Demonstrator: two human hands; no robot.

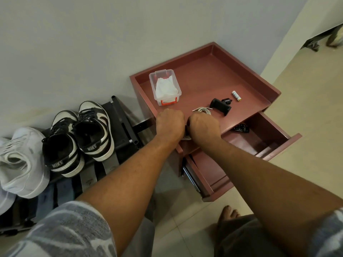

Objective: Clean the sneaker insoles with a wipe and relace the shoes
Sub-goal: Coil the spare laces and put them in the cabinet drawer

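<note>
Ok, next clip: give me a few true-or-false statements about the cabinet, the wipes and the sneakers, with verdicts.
The clear box on the cabinet top holds white wipes. True.
The top drawer is shut. False: it is pulled open, with a remote inside.
The black-and-white sneakers stand on the cabinet top. False: they are on the rack beside it.
A battery lies on the cabinet top. True.

Left hand (pixel 169 123) and right hand (pixel 202 127) fisted side by side at front edge of the red surface (pixel 204 76), holding a mostly hidden white-and-dark item (pixel 187 137) between them. Wipe box (pixel 165 88) just behind the left hand; cable (pixel 202 110), black mount (pixel 220 106), battery (pixel 236 95) to its right. Black-and-white sneakers (pixel 94 130) on rack (pixel 122 125), left.
</note>
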